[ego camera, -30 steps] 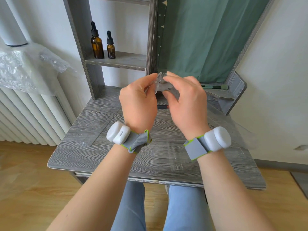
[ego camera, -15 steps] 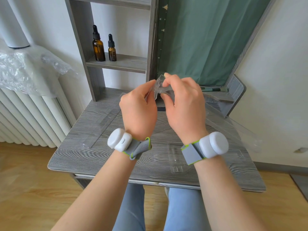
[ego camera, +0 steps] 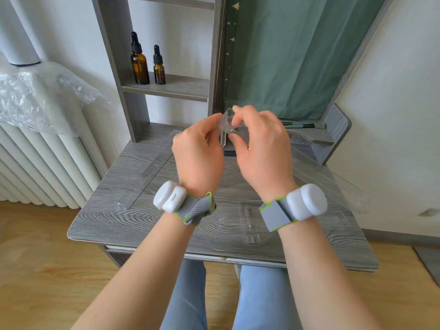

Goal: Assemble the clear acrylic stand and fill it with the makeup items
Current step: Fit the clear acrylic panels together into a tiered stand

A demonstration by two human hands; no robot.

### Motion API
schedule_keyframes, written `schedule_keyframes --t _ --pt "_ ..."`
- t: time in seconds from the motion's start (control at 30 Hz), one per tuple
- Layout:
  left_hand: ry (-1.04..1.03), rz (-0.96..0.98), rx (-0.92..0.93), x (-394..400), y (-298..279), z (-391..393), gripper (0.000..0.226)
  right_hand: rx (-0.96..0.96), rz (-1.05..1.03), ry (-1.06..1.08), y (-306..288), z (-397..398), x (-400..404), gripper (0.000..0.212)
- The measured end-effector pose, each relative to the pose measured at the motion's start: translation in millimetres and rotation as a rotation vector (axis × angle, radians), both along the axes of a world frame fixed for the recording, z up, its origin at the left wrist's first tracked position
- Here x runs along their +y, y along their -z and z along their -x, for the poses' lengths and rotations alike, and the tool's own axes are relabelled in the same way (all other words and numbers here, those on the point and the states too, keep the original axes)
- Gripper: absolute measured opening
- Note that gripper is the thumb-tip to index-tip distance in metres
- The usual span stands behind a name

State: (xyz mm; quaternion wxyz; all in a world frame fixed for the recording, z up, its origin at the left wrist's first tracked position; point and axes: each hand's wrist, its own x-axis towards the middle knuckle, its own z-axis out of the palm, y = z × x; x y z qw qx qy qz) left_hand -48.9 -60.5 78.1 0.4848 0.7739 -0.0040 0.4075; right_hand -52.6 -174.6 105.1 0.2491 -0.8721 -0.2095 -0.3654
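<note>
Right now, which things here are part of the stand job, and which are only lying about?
For the job:
small clear acrylic piece, pinched by left hand and right hand
flat clear panel on the desk
clear moulded piece
makeup brush

Lying about:
two amber dropper bottles
plastic sheet

Grey woodgrain table [ego camera: 133, 210], seemingly amber bottles [ego camera: 140, 65]

Two amber glass dropper bottles [ego camera: 146, 61] stand on the grey shelf [ego camera: 176, 88], upper centre, behind the grey wood-grain tabletop [ego camera: 123, 198].
</note>
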Motion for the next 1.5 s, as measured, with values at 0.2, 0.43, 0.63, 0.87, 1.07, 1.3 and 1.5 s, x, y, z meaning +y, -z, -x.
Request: schedule_keyframes --t 0.2,0.43,0.63,0.87,1.07,1.3,1.5 --pt "0.018 0.021 0.004 -4.6 3.2 1.0 0.031 0.037 0.015 -0.017 0.4 -3.9 -3.7 0.022" --pt "0.044 -0.063 0.009 -3.1 -1.7 -0.6 0.026 0.052 -0.022 -0.032 5.4 -7.5 -7.7 0.023" --pt "0.069 0.037 0.007 -2.4 3.6 -1.4 0.029 0.037 0.006 -0.037 6.5 -9.2 -5.8 0.026" --pt "0.059 0.115 0.034 0.4 3.3 -1.4 0.031 0.022 0.094 -0.046 8.1 -18.4 -1.7 0.026" --pt "0.042 0.152 0.045 1.9 1.0 -0.2 0.031 0.036 0.097 -0.079 10.4 -22.6 -0.1 0.026" --pt "-0.037 0.162 0.035 5.6 -9.0 -5.3 0.024 -0.051 0.193 -0.052 0.4 -25.9 6.7 0.033" --pt "-0.132 0.179 0.005 31.2 -11.7 -15.2 0.023 -0.076 0.215 0.125 7.2 -30.2 -5.4 0.06"
